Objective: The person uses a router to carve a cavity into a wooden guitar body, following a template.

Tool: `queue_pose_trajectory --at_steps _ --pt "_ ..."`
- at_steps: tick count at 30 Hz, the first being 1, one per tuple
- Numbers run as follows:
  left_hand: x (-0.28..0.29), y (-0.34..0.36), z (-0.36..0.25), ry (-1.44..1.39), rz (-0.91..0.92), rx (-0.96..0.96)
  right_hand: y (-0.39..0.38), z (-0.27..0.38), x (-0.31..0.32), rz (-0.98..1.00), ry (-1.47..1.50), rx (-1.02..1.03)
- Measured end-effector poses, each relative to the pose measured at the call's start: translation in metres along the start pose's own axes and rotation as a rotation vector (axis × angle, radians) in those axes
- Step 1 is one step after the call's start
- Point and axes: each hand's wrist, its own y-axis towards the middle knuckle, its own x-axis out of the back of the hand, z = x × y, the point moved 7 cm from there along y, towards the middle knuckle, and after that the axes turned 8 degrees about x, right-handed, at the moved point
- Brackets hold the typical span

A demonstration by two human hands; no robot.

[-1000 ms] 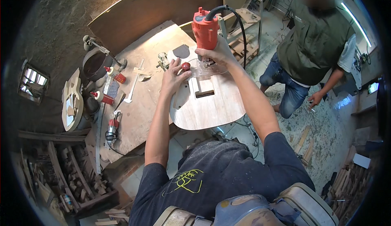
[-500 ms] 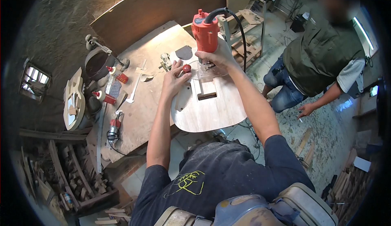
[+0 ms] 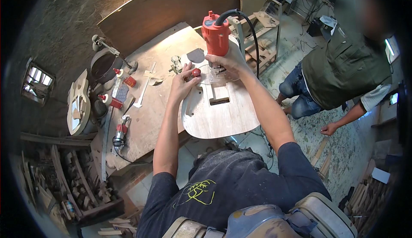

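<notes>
A red router (image 3: pixel 216 36) stands upright on a pale wooden guitar body (image 3: pixel 221 124), its clear base plate flat on the wood. Wrapped around the lower part of the router's housing is my right hand (image 3: pixel 227 61), its fingers partly hidden behind the tool. My left hand (image 3: pixel 182 83) pinches the round red knob (image 3: pixel 196 72) at the left of the base. Just nearer to me than the base, a rectangular pocket (image 3: pixel 219 101) is cut into the body. The bit's contact with the wood is hidden. A black cord (image 3: pixel 256 38) arcs from the router's top.
A clamp (image 3: pixel 176 64) grips near the body's far left edge. Glue bottles (image 3: pixel 125 78), a corded power tool (image 3: pixel 120 135) and a lamp (image 3: pixel 109 49) occupy the workbench (image 3: pixel 143 122). Another guitar body (image 3: pixel 80 105) leans left. A person (image 3: pixel 343 70) stands at right, near a wooden rack (image 3: pixel 268 36).
The person at the right has shifted rightward, with the lowered hand moving right and down. My hands and the router stay almost in place.
</notes>
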Motion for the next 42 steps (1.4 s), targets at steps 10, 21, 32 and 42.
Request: queue_pose_trajectory --at_steps 10,21,32,42 --pt "0.005 0.003 0.007 -0.094 0.035 0.004 -0.001 0.005 -0.006 -0.007 0.057 -0.009" --pt "0.012 -0.002 -0.003 -0.066 0.034 0.027 0.000 0.006 -0.010 -0.032 0.032 0.018" --pt "0.000 0.000 -0.011 0.029 0.041 -0.016 0.000 -0.011 0.005 0.033 0.053 -0.004" --pt "-0.007 -0.003 -0.019 0.100 0.009 0.006 0.001 -0.018 0.014 0.052 0.064 -0.026"
